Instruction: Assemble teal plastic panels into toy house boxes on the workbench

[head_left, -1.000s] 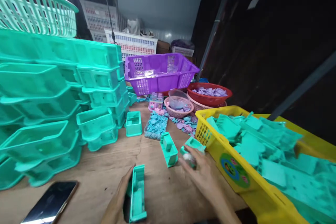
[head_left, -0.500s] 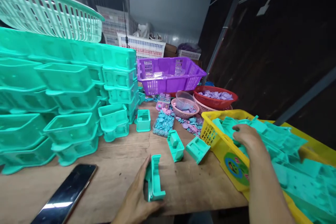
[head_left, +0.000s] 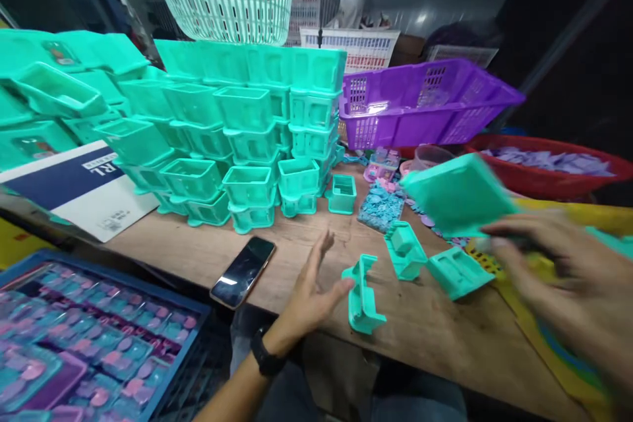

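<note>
My left hand [head_left: 316, 287] is open beside a teal plastic part [head_left: 364, 300] standing near the table's front edge; the thumb is close to its side, and I cannot tell if it touches. My right hand [head_left: 554, 264] grips a flat teal plastic panel [head_left: 459, 194] by its near edge, lifted above the table and blurred by motion. Between the hands lie two more teal pieces, a narrow open housing [head_left: 405, 250] and a wider box-like part [head_left: 459, 273]. A small teal box [head_left: 342, 194] stands farther back.
Stacked teal boxes [head_left: 250, 184] fill the back left, topped by a basket [head_left: 222, 0]. A phone [head_left: 243, 271] lies near the front edge. A yellow crate [head_left: 539, 330] is at right, a purple basket [head_left: 425, 112] behind. A blue crate [head_left: 190, 316] of small sets stands lower left.
My right hand has come out of the yellow crate with a teal panel. My left hand has let go of the teal part, which now stands on the table. The view has swung left.
</note>
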A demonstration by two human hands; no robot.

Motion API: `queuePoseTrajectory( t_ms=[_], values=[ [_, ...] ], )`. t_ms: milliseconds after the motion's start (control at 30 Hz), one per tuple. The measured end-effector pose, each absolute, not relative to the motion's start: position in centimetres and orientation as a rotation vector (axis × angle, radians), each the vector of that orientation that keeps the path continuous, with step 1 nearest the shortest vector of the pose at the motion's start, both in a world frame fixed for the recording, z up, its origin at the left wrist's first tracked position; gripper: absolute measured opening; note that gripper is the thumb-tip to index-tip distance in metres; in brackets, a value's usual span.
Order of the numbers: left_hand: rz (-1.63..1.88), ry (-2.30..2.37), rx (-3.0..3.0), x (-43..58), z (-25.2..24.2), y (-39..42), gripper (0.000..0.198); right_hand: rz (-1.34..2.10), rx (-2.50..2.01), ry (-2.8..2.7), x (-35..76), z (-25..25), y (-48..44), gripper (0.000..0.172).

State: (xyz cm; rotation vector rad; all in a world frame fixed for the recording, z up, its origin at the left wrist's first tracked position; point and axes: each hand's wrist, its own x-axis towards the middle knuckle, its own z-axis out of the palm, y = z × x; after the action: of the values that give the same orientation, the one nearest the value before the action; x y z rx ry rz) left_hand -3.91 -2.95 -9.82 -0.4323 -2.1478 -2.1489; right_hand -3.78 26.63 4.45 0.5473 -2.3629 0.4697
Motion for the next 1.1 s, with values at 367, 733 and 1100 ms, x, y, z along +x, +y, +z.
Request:
queuePoseTrajectory(
  t_ms=[367,733,1100],
  values=[
    [-1.993,-2.135,-0.294,-5.8,-6.1,-7.0,0.056,0.955,1.203,-2.54,-7.3,0.2,16.8,0.016],
    [-1.974,-2.122,-0.443,-5.0,-6.7,-4.3,0.092,0.757,0.87,-2.367,-6.1,1.0,21.1,0.012],
    [-1.883,-2.403,-0.702,-4.0,-9.9,-1.3,0.13,0.595,0.564,-2.443,-0.5,-3.8,26.7,0.013]
  ],
)
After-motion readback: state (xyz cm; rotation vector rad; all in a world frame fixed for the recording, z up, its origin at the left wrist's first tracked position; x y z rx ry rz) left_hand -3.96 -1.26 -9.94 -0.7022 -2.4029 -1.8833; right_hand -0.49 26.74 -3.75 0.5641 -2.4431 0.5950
